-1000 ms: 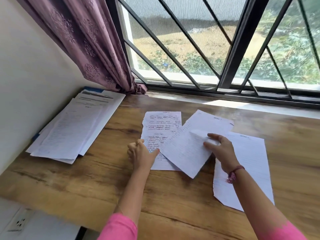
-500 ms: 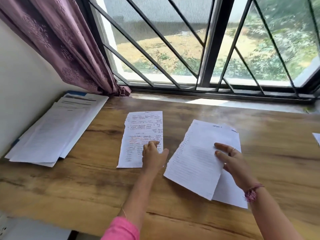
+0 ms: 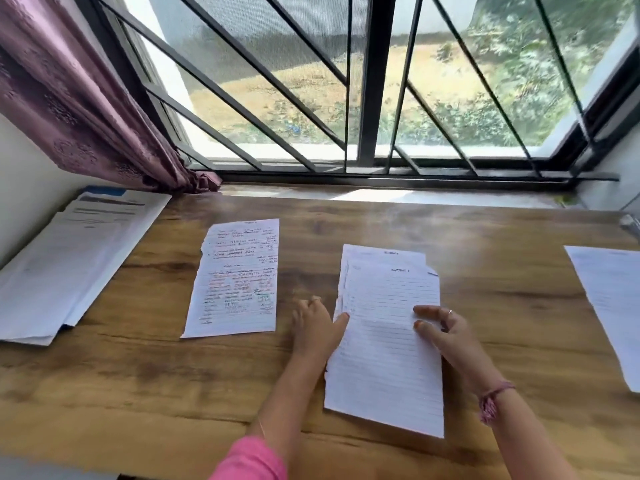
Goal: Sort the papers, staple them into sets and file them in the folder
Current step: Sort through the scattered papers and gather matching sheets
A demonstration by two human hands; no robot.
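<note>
On the desk (image 3: 485, 244) she has two lined sheets (image 3: 388, 341) stacked in front of her, the under one peeking out at the top and left, so the edges are not square yet. Her left hand (image 3: 317, 329) rests on the wood at the stack's nine o'clock, fingers loosely bent, thumb lying on the paper's left edge; it grips nothing. Her right hand (image 3: 446, 332) comes in from three o'clock with fingers nearly straight, the tips pressing flat on the top sheet (a ring shows on one finger).

At ten o'clock from the stack lies a written page (image 3: 235, 278), apart from it. Far off at nine o'clock a pile (image 3: 69, 265) of printed papers leans at the wall, something blue under it, perhaps the folder. Another sheet (image 3: 613, 306) sits at three o'clock, cut by the picture's edge. I see no stapler.

The risk, I'd say, is stapling them skewed: with only flat fingertips holding, the top sheet could slide over the other. The torn-looking left edge might also catch and crumple if she pushes from that side.
</note>
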